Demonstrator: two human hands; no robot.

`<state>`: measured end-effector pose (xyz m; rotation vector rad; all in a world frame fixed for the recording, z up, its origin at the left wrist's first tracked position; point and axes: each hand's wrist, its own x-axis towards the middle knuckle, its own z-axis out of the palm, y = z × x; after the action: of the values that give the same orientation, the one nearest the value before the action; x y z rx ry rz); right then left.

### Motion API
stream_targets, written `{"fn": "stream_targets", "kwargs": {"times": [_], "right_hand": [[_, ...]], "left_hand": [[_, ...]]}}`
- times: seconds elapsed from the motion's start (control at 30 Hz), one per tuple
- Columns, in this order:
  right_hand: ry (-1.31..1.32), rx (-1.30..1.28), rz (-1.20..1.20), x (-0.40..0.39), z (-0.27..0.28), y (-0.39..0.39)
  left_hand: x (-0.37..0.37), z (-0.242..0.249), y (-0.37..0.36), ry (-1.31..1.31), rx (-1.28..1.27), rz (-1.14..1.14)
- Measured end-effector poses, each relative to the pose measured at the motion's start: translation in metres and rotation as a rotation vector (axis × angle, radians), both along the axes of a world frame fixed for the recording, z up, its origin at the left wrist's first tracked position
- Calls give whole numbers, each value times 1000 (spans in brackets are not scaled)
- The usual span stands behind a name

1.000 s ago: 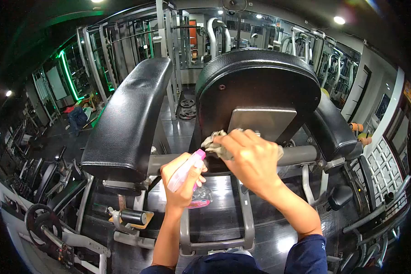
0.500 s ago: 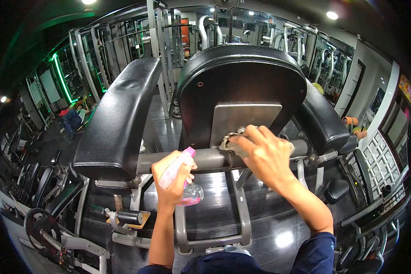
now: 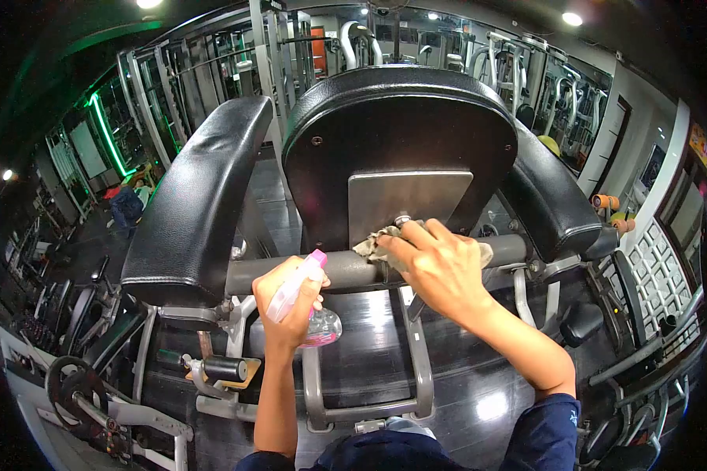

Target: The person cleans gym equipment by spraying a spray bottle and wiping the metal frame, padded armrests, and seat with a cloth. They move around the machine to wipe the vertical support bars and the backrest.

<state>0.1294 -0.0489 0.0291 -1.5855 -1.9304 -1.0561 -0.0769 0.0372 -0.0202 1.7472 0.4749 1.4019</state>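
My left hand [image 3: 287, 298] is wrapped round a spray bottle [image 3: 322, 328] with a pink nozzle and a clear body holding a little pink liquid. It is close to the left part of a grey metal crossbar [image 3: 342, 269]. My right hand [image 3: 444, 267] grips a crumpled, pale patterned cloth [image 3: 375, 242], which lies against the crossbar at the lower edge of a metal plate [image 3: 408, 196]. That plate is fixed to the back of a black padded backrest [image 3: 393, 129]. A bolt shows just above my right fingers. My palm hides part of the cloth.
Black padded arms flank the backrest, one on the left [image 3: 200, 204] and one on the right [image 3: 554, 196]. Below is the machine's grey frame [image 3: 369, 414]. A weight machine [image 3: 75, 396] stands at lower left. A person [image 3: 126, 208] is in the left background.
My right hand and the cloth have shifted slightly left along the crossbar. The view has also moved a little, with the backrest appearing further left and higher. Both hands keep their hold.
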Motion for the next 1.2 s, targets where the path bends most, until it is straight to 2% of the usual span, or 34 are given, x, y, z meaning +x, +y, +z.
{"fn": "stream_targets", "kwargs": {"times": [0.1, 0.23, 0.33, 0.43, 0.57, 0.67, 0.73, 0.9, 0.97, 1.07, 1.13, 1.2], "right_hand": [[5, -75, -55, 12, 11, -12], [103, 77, -68, 40, 16, -26], [89, 312, -1, 44, 27, -31], [96, 406, 102, 46, 27, -20], [52, 157, 61, 47, -2, -18], [93, 123, 18, 55, -4, -22], [165, 119, -7, 62, 6, -30], [163, 416, 62, 82, 23, -35], [190, 429, 132, 82, 16, -27], [203, 249, 97, 83, 1, -26], [215, 112, 39, 85, -6, -29], [190, 107, 12, 85, 1, -33]], "left_hand": [[3, 4, -2, -14, -13, -11], [8, 12, -9, 17, 27, 8], [22, 18, -14, -18, -23, -94], [39, 21, -15, -34, -61, -185], [54, 24, -15, -46, -23, -282], [60, 22, -12, -8, -19, -302], [59, 18, -8, 31, 84, -251], [62, 16, -6, 80, 166, -173], [64, 14, -6, 73, 190, -160], [62, 13, -9, 78, 200, -142], [61, 16, -15, 58, 88, -140], [60, 14, -13, 99, 129, -115]]}}
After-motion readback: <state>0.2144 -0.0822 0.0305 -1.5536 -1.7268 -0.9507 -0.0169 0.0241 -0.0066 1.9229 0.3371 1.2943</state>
